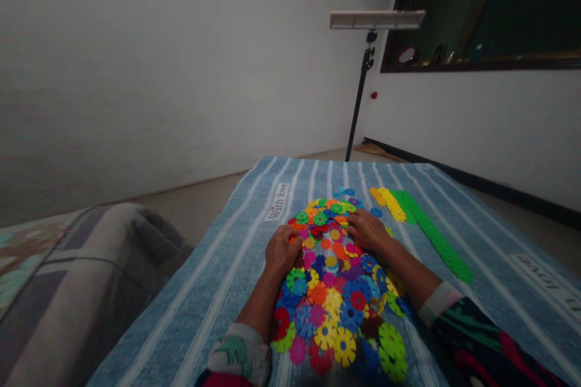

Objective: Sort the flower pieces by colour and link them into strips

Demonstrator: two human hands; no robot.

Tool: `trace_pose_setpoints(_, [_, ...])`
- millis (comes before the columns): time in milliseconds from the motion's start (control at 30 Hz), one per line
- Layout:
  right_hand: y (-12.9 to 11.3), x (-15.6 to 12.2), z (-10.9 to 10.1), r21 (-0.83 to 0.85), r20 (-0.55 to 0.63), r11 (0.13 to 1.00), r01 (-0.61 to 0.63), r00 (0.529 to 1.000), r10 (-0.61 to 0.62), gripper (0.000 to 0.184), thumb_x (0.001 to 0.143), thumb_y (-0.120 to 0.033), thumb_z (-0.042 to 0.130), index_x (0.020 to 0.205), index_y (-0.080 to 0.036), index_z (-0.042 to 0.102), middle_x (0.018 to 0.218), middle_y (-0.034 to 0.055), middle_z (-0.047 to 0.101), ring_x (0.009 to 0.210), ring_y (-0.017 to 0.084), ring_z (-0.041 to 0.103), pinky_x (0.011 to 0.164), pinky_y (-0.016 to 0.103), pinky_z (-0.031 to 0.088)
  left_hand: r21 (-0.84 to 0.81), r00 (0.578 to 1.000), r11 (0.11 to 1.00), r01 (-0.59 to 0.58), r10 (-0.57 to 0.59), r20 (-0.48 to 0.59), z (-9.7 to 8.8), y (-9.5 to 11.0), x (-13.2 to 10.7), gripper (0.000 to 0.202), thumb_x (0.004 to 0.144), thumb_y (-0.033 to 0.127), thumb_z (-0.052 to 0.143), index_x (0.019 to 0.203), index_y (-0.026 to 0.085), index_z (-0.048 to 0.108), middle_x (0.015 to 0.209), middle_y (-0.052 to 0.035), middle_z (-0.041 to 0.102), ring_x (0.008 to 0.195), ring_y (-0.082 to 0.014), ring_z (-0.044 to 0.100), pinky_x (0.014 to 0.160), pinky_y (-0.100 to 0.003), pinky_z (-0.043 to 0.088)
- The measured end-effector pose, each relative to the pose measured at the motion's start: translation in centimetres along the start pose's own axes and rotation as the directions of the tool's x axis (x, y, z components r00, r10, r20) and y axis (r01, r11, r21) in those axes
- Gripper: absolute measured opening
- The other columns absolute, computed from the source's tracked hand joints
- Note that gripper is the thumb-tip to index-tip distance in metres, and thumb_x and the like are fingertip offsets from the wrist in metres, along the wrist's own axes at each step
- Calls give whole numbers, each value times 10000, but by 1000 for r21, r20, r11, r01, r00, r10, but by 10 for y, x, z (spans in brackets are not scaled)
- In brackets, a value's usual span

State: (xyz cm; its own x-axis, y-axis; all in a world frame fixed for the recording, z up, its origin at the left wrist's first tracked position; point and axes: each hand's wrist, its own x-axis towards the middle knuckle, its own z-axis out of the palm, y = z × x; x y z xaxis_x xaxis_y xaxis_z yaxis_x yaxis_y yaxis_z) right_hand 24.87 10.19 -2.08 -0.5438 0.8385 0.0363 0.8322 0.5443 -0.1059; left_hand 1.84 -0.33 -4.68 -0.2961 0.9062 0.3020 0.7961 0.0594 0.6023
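A heap of colourful flower-shaped plastic discs (333,302) lies on the cloth-covered table, spread from near my body to the middle. At the heap's left edge rests my left hand (284,249), its fingers curled in close to red and orange discs; whatever sits between the fingertips is too small to make out. My right hand (368,230) reaches over the far right side of the heap, fingers stretched out and touching discs. To its right lie a long green row of joined discs (442,242) and a shorter yellow row (393,204).
A few loose blue discs (345,191) lie beyond the heap. The table wears a blue-and-white striped cloth (227,266). Behind it stands a black pole (358,106) carrying a flat panel (376,20). At left is a fabric-covered piece of furniture (104,278).
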Motion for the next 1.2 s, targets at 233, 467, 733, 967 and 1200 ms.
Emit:
trace_pose_setpoints(233, [11, 4, 2, 19, -78, 1000, 4, 997, -2, 351, 990, -304, 305, 973, -196, 638, 1017, 83, 619, 930, 177, 570, 754, 262, 393, -6, 1000, 1000, 2, -2, -4, 1, 0, 0, 152, 757, 234, 516, 714, 199, 658, 876, -44, 626, 889, -198, 619, 820, -314, 466])
trace_pose_setpoints(467, [34, 12, 15, 191, -199, 977, 97, 978, -59, 334, 957, -289, 367, 804, -178, 642, 895, 63, 620, 855, 170, 558, 754, 261, 391, 1, 1000, 1000, 27, -27, -5, 2, 0, 1, 147, 740, 233, 523, 723, 197, 664, 902, -47, 630, 916, -195, 616, 832, -299, 459])
trace_pose_setpoints(733, [38, 1, 5, 341, -268, 930, 139, 962, -46, 299, 880, -252, 447, 630, -178, 593, 731, 23, 581, 713, 140, 532, 677, 249, 374, 10, 1000, 1000, 20, -20, 19, -1, 2, 3, 188, 743, 274, 493, 722, 195, 663, 898, -50, 628, 903, -200, 624, 810, -299, 460])
trace_pose_setpoints(967, [63, -21, -26, 319, -278, 931, 174, 957, -84, 254, 879, -235, 474, 673, -171, 608, 739, 32, 602, 743, 145, 546, 705, 251, 389, 44, 1000, 999, 10, -11, 22, -4, 1, 10, 246, 740, 352, 473, 719, 208, 672, 936, -54, 644, 905, -217, 634, 805, -309, 471])
trace_pose_setpoints(1200, [139, -90, -66, 309, -83, 947, 82, 995, -59, 240, 848, -291, 480, 741, -161, 651, 781, 54, 635, 730, 166, 584, 703, 274, 414, 63, 999, 998, 24, -26, 24, -2, -2, 12, 296, 733, 404, 457, 751, 218, 687, 985, -55, 658, 902, -223, 637, 825, -320, 479])
